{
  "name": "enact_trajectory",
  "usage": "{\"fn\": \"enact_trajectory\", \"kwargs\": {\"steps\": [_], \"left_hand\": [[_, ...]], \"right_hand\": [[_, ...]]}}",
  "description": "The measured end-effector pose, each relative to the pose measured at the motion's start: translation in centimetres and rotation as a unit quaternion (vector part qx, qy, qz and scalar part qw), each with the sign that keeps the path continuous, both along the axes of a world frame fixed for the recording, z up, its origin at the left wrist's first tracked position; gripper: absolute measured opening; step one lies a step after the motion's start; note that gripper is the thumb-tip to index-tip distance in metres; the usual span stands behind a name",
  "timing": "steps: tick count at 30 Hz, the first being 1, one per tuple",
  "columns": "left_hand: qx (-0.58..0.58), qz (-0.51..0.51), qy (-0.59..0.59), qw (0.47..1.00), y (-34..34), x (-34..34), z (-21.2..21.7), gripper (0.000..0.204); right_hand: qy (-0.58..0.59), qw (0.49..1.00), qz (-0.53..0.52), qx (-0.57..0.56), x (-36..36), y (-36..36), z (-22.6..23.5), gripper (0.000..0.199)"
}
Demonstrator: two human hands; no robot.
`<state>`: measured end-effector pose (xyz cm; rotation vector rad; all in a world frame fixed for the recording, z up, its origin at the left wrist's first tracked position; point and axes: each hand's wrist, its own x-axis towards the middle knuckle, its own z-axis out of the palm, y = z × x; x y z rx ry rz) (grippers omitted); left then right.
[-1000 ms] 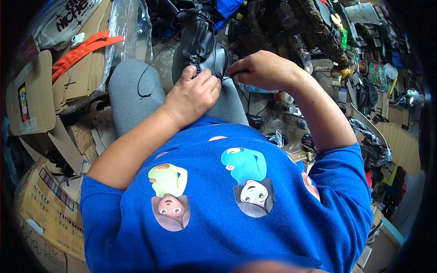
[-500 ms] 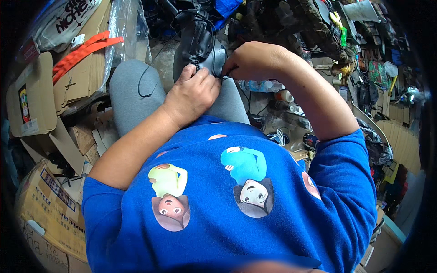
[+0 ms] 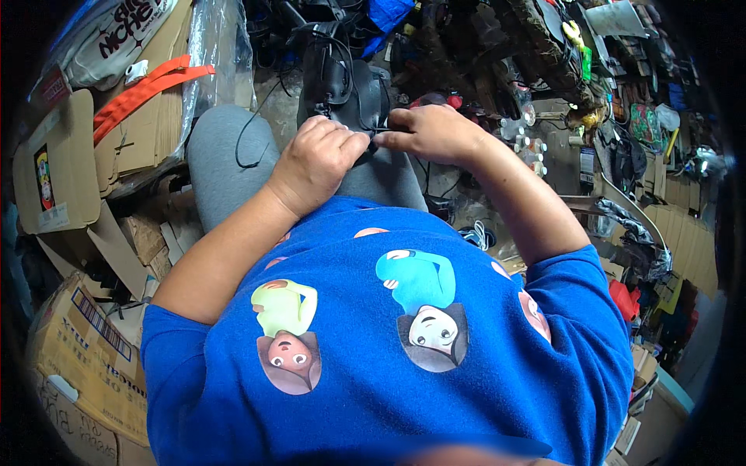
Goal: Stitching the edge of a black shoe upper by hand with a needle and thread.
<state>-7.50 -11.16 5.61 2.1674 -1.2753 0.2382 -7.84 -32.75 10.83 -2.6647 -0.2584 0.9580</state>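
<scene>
Over my lap lies a black leather-like piece (image 3: 367, 97), possibly a shoe or bag, with a flap and a rough seam on its left side. My left hand (image 3: 322, 155) is closed at its near edge, the fingers curled over it. Just to the right, my right hand (image 3: 435, 130) pinches close to the left fingertips. What sits between the fingers is too small and dark to tell. A black cord (image 3: 247, 164) loops from the piece over my left thigh (image 3: 229, 147), its end loose.
Left of me stand cardboard boxes (image 3: 93, 349), with orange strips (image 3: 136, 97) and clear plastic sheeting (image 3: 221, 62). At right are small bottles (image 3: 532, 147) and a crowded heap of goods. A blue bag (image 3: 388, 23) lies beyond the black piece.
My right hand has come down and in, its fingertips now beside my left hand's. The left hand has shifted slightly, and the black piece has turned.
</scene>
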Motion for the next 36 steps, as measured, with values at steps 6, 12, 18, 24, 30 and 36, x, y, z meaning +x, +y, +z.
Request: {"fn": "enact_trajectory", "kwargs": {"steps": [6, 12, 18, 24, 30, 36], "left_hand": [[-0.001, -0.044, 0.261, 0.964, 0.0, 3.5, 3.0, 0.018], [0.124, -0.058, 0.053, 0.989, -3.8, 8.4, 1.3, 0.023], [0.192, -0.021, 0.079, 0.978, -4.5, 8.4, 0.7, 0.033], [0.200, 0.028, 0.106, 0.974, -4.6, 8.1, 0.6, 0.035], [0.206, 0.039, 0.157, 0.965, -4.3, 8.6, 0.0, 0.035], [0.219, 0.043, 0.189, 0.956, -4.5, 8.7, 0.2, 0.036]], "right_hand": [[0.028, 0.993, 0.010, -0.112, 0.6, 1.5, 0.3, 0.074], [0.068, 0.993, -0.025, -0.099, 1.0, 2.0, -0.7, 0.077], [0.100, 0.992, -0.068, -0.045, 1.0, 1.3, -2.2, 0.077], [-0.030, 0.998, -0.049, -0.028, -0.3, 1.3, -2.2, 0.065], [-0.050, 0.997, -0.011, -0.059, -0.8, 1.9, -1.6, 0.056], [-0.130, 0.990, -0.004, -0.052, -1.8, 2.1, -1.9, 0.045]]}}
